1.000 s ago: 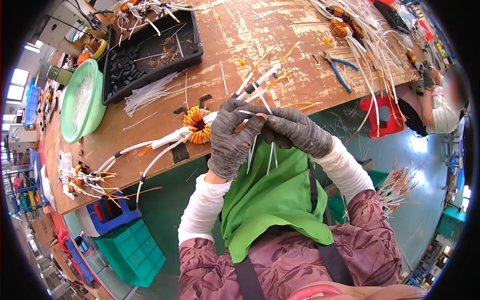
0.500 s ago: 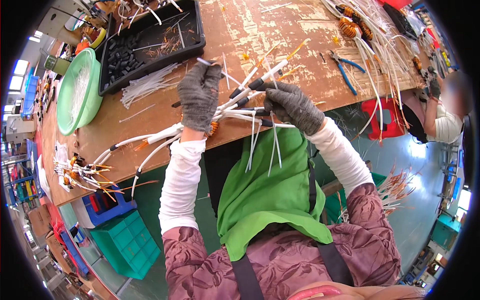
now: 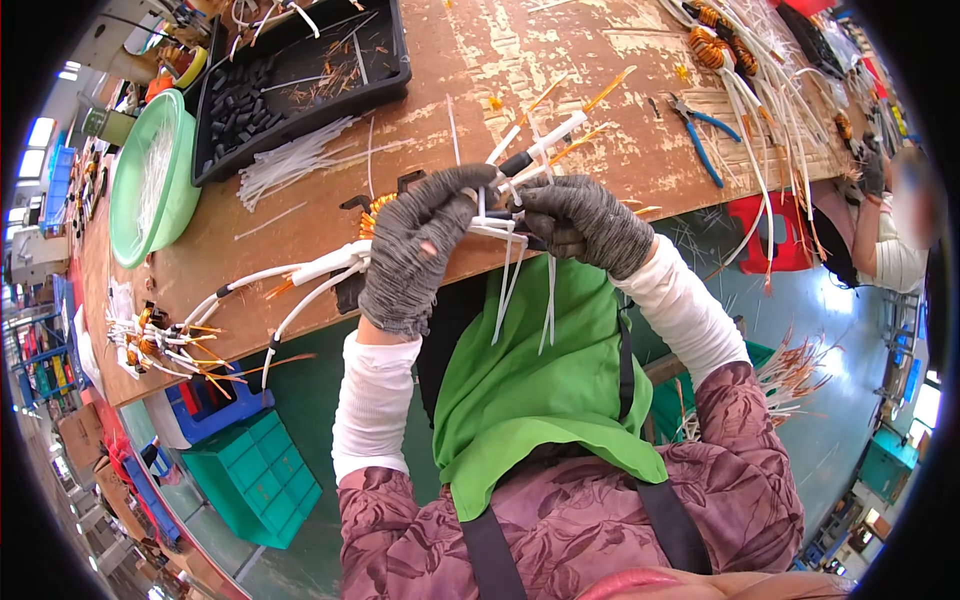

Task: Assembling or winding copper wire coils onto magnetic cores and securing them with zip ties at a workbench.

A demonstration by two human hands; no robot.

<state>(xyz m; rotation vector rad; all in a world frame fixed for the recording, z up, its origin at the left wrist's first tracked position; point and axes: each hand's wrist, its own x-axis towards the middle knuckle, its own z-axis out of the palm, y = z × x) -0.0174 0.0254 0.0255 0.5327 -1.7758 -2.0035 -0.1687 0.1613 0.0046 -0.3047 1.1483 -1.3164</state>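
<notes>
Both of my hands wear grey knit gloves and meet over a bundle of white-sleeved wires at the table's front edge. My left hand is closed, pinching a thin white cable tie beside the wires; its fingertips partly hide the tie. My right hand is closed on the wires just to the right. A black sleeve wraps one wire, and copper ends stick out beyond. Fastened cable ties dangle over the edge. Behind my left hand shows a copper-wound ring coil.
A black tray with small black sleeves stands at the far left, beside a green basin. Loose cable ties lie before the tray. Blue-handled pliers and more coils lie right. A co-worker sits far right.
My left hand has come right and toward me, bringing the cable tie to the wires beside my right hand. The ring coil now shows behind my left hand.
</notes>
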